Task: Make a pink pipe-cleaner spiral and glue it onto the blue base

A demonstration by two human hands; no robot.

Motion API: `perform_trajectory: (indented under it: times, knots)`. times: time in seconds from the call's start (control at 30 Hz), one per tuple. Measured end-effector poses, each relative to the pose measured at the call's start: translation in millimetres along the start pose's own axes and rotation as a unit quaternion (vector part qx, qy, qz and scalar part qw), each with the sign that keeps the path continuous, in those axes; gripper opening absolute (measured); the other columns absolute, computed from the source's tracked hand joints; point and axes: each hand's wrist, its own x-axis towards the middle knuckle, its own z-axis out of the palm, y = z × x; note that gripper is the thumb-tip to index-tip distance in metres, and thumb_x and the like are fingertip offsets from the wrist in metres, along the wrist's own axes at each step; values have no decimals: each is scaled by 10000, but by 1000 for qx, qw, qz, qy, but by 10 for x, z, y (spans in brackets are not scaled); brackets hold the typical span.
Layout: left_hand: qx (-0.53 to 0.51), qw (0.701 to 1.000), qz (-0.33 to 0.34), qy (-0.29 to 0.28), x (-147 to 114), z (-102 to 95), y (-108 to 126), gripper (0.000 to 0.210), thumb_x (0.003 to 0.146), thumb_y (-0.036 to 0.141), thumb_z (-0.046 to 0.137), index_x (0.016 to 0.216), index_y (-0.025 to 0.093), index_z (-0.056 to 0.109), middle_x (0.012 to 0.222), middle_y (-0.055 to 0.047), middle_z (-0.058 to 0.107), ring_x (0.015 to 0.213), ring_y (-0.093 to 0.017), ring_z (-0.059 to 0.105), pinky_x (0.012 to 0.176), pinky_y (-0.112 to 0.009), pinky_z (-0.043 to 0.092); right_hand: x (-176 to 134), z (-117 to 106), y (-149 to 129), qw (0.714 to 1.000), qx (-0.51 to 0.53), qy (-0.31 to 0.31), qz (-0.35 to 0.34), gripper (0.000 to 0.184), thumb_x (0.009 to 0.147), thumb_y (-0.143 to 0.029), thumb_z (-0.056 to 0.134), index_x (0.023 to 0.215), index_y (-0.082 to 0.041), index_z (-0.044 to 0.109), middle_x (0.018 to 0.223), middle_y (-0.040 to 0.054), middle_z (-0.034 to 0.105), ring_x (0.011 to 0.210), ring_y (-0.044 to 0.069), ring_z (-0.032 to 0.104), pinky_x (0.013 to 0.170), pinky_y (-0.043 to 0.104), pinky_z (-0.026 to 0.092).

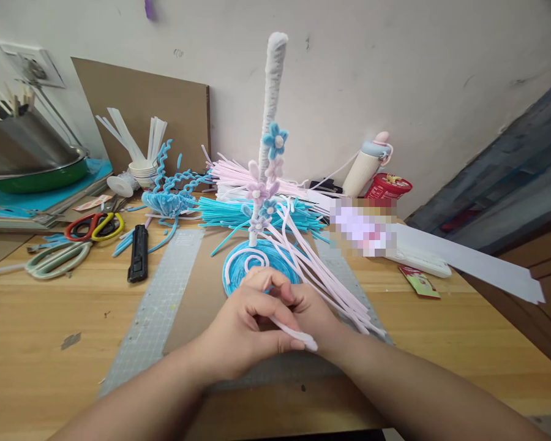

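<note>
My left hand (243,327) pinches a pale pink pipe cleaner (297,334) between thumb and forefinger, its end sticking out to the right. My right hand (314,315) is closed just behind it, fingers curled around the same strip, partly hidden by my left. Beyond my fingers a pale spiral curl (256,256) shows; whether it joins the held strip I cannot tell. It overlaps the blue coiled round base (282,257). From that base rises a white wrapped stem (274,73) with blue flowers (275,141) and pale pink flowers (257,191).
Loose pink pipe cleaners (330,278) lie right of the base, with a turquoise bundle (220,214) behind. A cutting mat (147,324) lies beneath cardboard (193,306). Scissors (59,260) and a black tool (138,254) are left. A bottle (362,171) and red cup (386,187) stand back right.
</note>
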Motion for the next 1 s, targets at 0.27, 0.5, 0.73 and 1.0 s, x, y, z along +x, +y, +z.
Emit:
perform_trajectory:
  times: [0.27,0.5,0.73,1.0]
  knots:
    - [-126,974,-82,167,23,-166,-83,101,675,323,756,628,236,735,821,-17,504,863,-172,472,755,-278,395,10,-83,-74,999,-11,-49,-5,275,746,-422,703,789,-152,670,748,16,616,664,118,549,604,240,417]
    - [-167,965,-142,147,41,-158,-97,137,677,334,749,653,199,748,733,-18,568,860,-173,486,746,-242,379,22,-130,-132,988,145,31,50,335,820,-524,580,895,-198,573,664,-24,572,482,65,476,420,180,270]
    - [-232,941,-219,109,40,-147,-140,176,701,334,735,681,161,706,654,-7,610,630,-120,497,624,-240,352,54,-156,-105,973,221,-1,61,159,747,-276,721,816,-185,610,685,-23,565,553,71,459,470,189,334]
    - [-252,942,-190,112,60,-111,-130,165,726,301,716,669,150,682,667,-15,639,661,-126,542,662,-240,388,65,-124,-143,984,155,75,44,188,709,-307,737,730,-178,602,677,-13,612,568,89,534,503,212,402]
